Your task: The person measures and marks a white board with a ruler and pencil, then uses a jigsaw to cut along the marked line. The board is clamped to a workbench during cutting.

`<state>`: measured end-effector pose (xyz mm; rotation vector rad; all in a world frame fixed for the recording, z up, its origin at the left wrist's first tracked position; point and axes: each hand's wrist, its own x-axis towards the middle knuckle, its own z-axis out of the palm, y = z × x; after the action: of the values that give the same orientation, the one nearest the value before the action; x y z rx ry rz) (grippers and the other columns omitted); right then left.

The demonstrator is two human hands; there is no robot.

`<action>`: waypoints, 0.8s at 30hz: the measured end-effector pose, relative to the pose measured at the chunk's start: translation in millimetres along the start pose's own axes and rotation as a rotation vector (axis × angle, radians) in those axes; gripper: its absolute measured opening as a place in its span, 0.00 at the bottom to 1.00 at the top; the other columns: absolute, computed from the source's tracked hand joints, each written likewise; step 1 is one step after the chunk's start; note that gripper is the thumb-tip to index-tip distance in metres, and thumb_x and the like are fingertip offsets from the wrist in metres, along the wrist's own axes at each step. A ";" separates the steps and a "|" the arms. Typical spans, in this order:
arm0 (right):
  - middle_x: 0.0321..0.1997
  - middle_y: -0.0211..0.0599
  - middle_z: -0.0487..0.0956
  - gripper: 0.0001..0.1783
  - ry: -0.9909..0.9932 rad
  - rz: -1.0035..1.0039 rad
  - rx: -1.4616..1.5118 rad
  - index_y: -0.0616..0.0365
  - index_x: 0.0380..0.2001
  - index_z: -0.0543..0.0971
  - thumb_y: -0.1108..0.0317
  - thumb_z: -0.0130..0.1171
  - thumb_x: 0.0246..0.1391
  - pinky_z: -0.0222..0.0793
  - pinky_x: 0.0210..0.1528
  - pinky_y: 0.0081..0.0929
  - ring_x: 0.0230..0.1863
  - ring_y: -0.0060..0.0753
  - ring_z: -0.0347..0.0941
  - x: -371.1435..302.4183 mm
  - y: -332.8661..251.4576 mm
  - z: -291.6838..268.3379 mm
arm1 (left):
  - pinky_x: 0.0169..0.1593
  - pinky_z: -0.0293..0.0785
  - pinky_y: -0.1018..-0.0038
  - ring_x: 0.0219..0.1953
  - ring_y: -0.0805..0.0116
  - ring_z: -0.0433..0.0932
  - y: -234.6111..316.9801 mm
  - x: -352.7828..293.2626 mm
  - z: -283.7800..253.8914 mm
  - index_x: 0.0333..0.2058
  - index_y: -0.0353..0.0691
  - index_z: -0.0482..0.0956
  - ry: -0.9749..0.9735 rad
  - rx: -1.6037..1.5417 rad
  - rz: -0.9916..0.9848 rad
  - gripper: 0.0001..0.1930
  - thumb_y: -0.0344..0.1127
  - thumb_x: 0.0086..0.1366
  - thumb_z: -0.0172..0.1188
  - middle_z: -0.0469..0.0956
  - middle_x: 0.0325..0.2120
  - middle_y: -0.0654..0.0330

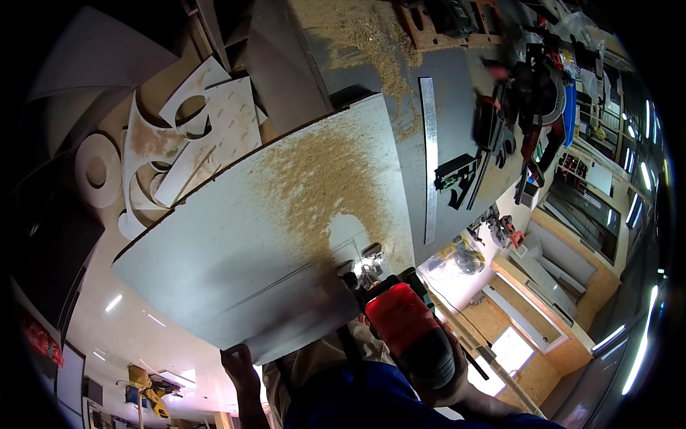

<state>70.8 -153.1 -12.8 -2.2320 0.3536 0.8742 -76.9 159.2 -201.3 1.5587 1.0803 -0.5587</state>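
My right hand (451, 379) is wrapped round the body of a red and black jigsaw (407, 322). The saw's metal foot rests on a white panel (214, 250) near its right side, with a bright light shining on the surface there. Pencil lines run across the panel toward the saw. Sawdust (321, 179) is spread thickly ahead of the saw. At the panel's near edge, my left hand (241, 366) grips the board, thumb and fingers closed on it. The blade itself is hidden under the tool.
A grey worktable (450, 93) lies under the panel's far side, bearing a metal ruler (429, 157), a black and green tool (456, 171) and clamps (493, 121). Curved white offcuts (214, 136) lie on the floor at the left. Wooden cabinets (572, 264) stand at the right.
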 end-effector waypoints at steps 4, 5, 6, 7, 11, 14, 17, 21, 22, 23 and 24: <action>0.57 0.57 0.76 0.53 -0.019 0.003 -0.013 0.71 0.68 0.56 0.71 0.70 0.39 0.73 0.58 0.36 0.56 0.47 0.78 1.4 0.2 -1.8 | 0.53 0.67 0.66 0.45 0.62 0.70 -4.6 2.2 0.3 0.54 0.30 0.68 0.010 0.069 0.033 0.18 0.36 0.72 0.53 0.73 0.45 0.53; 0.57 0.57 0.76 0.52 -0.008 -0.001 -0.017 0.71 0.68 0.56 0.71 0.69 0.39 0.73 0.58 0.36 0.56 0.47 0.78 0.6 1.1 -1.6 | 0.53 0.67 0.66 0.45 0.62 0.70 -12.9 3.9 -3.8 0.54 0.30 0.68 -0.008 0.077 0.023 0.17 0.35 0.72 0.53 0.73 0.45 0.54; 0.57 0.57 0.76 0.52 0.000 -0.002 0.011 0.71 0.68 0.56 0.71 0.69 0.39 0.73 0.58 0.36 0.57 0.47 0.78 -2.6 6.0 -1.3 | 0.52 0.68 0.66 0.44 0.62 0.69 -18.4 4.9 -6.1 0.54 0.30 0.68 -0.027 0.088 0.015 0.17 0.35 0.72 0.52 0.73 0.44 0.54; 0.58 0.57 0.76 0.52 -0.010 -0.004 0.021 0.72 0.68 0.56 0.71 0.69 0.40 0.72 0.58 0.36 0.57 0.47 0.78 0.1 3.9 0.3 | 0.52 0.68 0.67 0.43 0.63 0.69 -19.1 2.9 -4.2 0.53 0.30 0.69 0.003 0.069 0.041 0.17 0.34 0.72 0.52 0.73 0.43 0.55; 0.59 0.58 0.75 0.52 -0.045 -0.041 -0.046 0.72 0.68 0.55 0.71 0.69 0.40 0.71 0.60 0.37 0.58 0.47 0.76 5.8 -2.2 1.9 | 0.50 0.68 0.69 0.42 0.65 0.69 -11.7 1.4 2.7 0.53 0.31 0.69 0.046 0.040 0.074 0.15 0.32 0.71 0.52 0.73 0.42 0.57; 0.60 0.58 0.74 0.53 -0.040 -0.032 -0.016 0.72 0.69 0.54 0.71 0.68 0.41 0.71 0.60 0.37 0.59 0.47 0.75 2.0 3.3 -0.7 | 0.50 0.67 0.70 0.42 0.67 0.68 -8.5 2.7 4.5 0.53 0.31 0.69 0.048 -0.001 0.064 0.15 0.31 0.71 0.52 0.73 0.42 0.58; 0.60 0.58 0.73 0.53 -0.045 -0.033 -0.063 0.72 0.69 0.53 0.71 0.68 0.41 0.70 0.61 0.37 0.60 0.46 0.75 -0.3 2.3 -2.7 | 0.50 0.67 0.70 0.42 0.68 0.68 -8.8 4.5 4.5 0.54 0.32 0.69 0.026 -0.037 0.082 0.16 0.31 0.70 0.52 0.73 0.42 0.59; 0.60 0.57 0.73 0.54 -0.037 -0.031 -0.040 0.72 0.69 0.52 0.71 0.68 0.41 0.70 0.61 0.36 0.60 0.44 0.74 -3.8 3.6 -2.4 | 0.51 0.66 0.71 0.42 0.68 0.68 -16.8 8.4 0.3 0.54 0.32 0.69 0.022 -0.028 0.052 0.16 0.32 0.70 0.53 0.73 0.42 0.60; 0.60 0.57 0.73 0.54 -0.049 -0.033 -0.047 0.72 0.69 0.52 0.71 0.68 0.41 0.70 0.61 0.36 0.60 0.44 0.75 1.6 -3.3 -1.8 | 0.51 0.66 0.71 0.42 0.68 0.68 -19.4 5.3 2.2 0.54 0.32 0.69 0.044 -0.053 0.067 0.16 0.32 0.71 0.53 0.73 0.42 0.60; 0.60 0.57 0.73 0.54 -0.064 -0.036 -0.059 0.72 0.69 0.52 0.71 0.68 0.41 0.70 0.60 0.36 0.60 0.44 0.75 7.2 -10.7 -1.6 | 0.51 0.66 0.71 0.42 0.68 0.68 -21.1 1.8 5.5 0.55 0.32 0.69 0.067 -0.078 0.080 0.17 0.32 0.71 0.53 0.73 0.42 0.60; 0.60 0.57 0.73 0.54 -0.082 -0.039 -0.072 0.72 0.69 0.52 0.71 0.68 0.41 0.70 0.60 0.36 0.60 0.44 0.75 12.9 -17.6 -1.0 | 0.51 0.66 0.71 0.42 0.68 0.68 -23.6 -1.2 7.5 0.55 0.32 0.68 0.091 -0.102 0.092 0.17 0.33 0.71 0.53 0.73 0.42 0.61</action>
<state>89.1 -141.1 -12.0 -2.2532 0.2437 0.9682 -96.4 151.2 -214.5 1.5475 1.0827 -0.3675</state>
